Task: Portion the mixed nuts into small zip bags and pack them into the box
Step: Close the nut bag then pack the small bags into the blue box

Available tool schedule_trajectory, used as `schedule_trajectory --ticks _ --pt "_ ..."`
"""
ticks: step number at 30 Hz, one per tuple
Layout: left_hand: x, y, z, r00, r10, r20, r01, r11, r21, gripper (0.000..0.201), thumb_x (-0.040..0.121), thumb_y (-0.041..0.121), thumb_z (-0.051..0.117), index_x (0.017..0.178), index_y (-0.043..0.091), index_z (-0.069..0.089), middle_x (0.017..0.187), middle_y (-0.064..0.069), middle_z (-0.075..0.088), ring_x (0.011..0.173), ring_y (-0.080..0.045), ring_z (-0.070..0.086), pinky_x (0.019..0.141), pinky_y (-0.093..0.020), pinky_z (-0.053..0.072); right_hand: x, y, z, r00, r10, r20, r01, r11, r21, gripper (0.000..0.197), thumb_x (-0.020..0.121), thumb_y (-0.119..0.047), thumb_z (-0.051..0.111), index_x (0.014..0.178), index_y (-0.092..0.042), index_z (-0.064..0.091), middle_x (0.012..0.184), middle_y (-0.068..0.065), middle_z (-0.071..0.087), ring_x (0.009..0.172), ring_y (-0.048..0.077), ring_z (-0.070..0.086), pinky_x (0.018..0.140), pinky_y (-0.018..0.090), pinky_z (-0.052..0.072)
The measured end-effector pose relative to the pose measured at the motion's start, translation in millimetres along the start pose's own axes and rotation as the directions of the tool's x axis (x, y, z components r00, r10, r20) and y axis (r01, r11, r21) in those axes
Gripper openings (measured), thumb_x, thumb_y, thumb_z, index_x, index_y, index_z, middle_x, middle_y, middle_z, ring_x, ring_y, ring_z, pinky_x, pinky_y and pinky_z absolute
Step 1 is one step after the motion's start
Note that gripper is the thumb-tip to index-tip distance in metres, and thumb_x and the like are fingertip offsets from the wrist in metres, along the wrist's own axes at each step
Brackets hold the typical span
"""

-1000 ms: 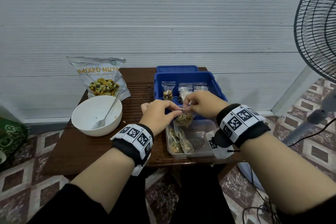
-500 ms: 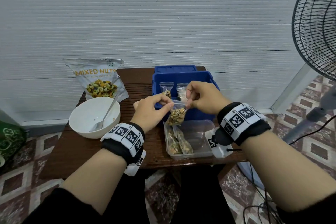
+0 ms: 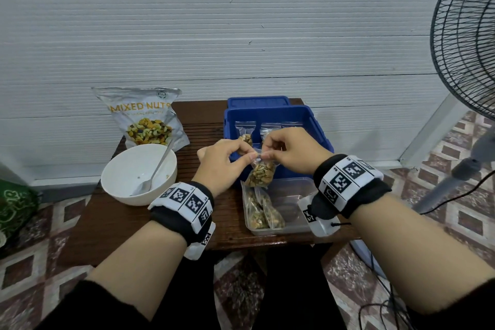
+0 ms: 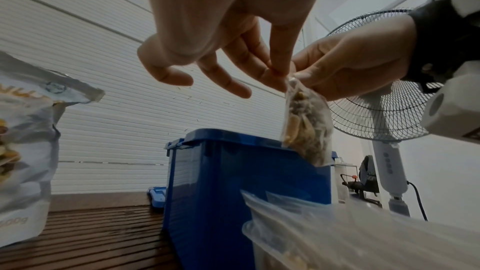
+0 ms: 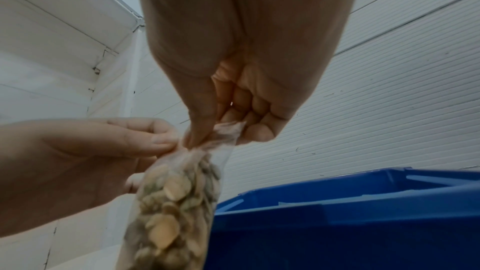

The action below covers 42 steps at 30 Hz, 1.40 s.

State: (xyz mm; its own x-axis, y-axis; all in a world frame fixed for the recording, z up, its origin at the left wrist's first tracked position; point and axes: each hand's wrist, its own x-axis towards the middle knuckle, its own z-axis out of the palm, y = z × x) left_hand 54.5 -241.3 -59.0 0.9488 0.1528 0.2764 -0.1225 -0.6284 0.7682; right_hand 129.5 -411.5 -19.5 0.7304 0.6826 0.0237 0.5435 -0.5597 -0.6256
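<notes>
While both grips pinch top seal, zip bag [image 3: 260, 175] hangs above clear tray [image 3: 290, 215], blue box [image 3: 316, 128] at 12 o'clock: left hand [image 3: 225, 159], right hand [image 3: 290, 149]. Soft, slippery film, bottom-heavy; hold at zip strip. Versus half-second earlier: fingertips closer together along seal.

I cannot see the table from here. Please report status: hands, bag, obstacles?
Left hand and right hand both pinch the filled zip bag top. Bag hangs before the blue box. Nothing blocks.
</notes>
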Motion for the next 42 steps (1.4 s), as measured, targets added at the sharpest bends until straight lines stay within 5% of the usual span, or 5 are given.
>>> schedule_trajectory --ticks 12,17,28,34,42 --pt "18 -13 -6 0.999 -0.032 -0.024 0.030 0.996 -0.080 0.024 0.075 0.066 0.051 0.084 0.049 0.065 0.093 0.021 0.069 0.101 -0.008 0.061 0.098 -0.055 0.040 18 -2 -15 0.997 -0.026 0.075 0.027 1.000 -0.012 0.027 0.087 0.006 0.057 0.105 -0.010 0.068 0.103 0.007 0.068 0.100 0.020 0.063 0.091 0.035 0.052" --pt "35 -17 -12 0.997 -0.042 -0.062 0.034 0.991 -0.131 0.021 0.077 0.062 0.056 0.082 0.046 0.068 0.087 0.017 0.071 0.094 -0.009 0.065 0.095 -0.054 0.043 38 -11 -26 0.995 -0.055 0.077 0.062 0.994 -0.086 0.012 0.090 -0.014 0.064 0.099 -0.008 0.070 0.086 -0.001 0.068 0.076 0.006 0.060 0.067 0.011 0.048" --pt "82 -59 -19 0.949 -0.311 -0.053 0.306 0.948 -0.085 0.020 0.093 0.032 0.061 0.110 0.021 0.064 0.104 0.009 0.065 0.098 -0.004 0.058 0.084 -0.019 0.041 126 -1 -42 0.986 0.072 0.151 -0.025 0.956 -0.294 0.013 0.087 -0.021 0.068 0.095 -0.011 0.072 0.086 -0.003 0.066 0.076 0.008 0.055 0.060 0.011 0.039" --pt "99 -87 -5 0.892 -0.442 0.090 0.449 0.889 -0.085 0.047 0.091 0.035 0.062 0.133 0.019 0.050 0.117 0.005 0.061 0.109 -0.010 0.058 0.102 -0.035 0.046 176 14 -19 0.923 0.161 0.349 0.023 0.882 -0.470 0.013 0.085 -0.020 0.071 0.095 -0.012 0.073 0.096 0.004 0.072 0.082 0.014 0.060 0.070 0.025 0.045" --pt "105 -101 -3 0.884 -0.449 0.129 0.462 0.883 -0.087 0.036 0.077 0.052 0.064 0.109 0.043 0.050 0.092 0.016 0.067 0.106 -0.010 0.060 0.104 -0.046 0.040 208 28 10 0.870 0.209 0.447 0.098 0.815 -0.571 0.021 0.088 -0.005 0.061 0.105 -0.011 0.072 0.109 0.005 0.069 0.102 0.023 0.062 0.075 0.026 0.043"
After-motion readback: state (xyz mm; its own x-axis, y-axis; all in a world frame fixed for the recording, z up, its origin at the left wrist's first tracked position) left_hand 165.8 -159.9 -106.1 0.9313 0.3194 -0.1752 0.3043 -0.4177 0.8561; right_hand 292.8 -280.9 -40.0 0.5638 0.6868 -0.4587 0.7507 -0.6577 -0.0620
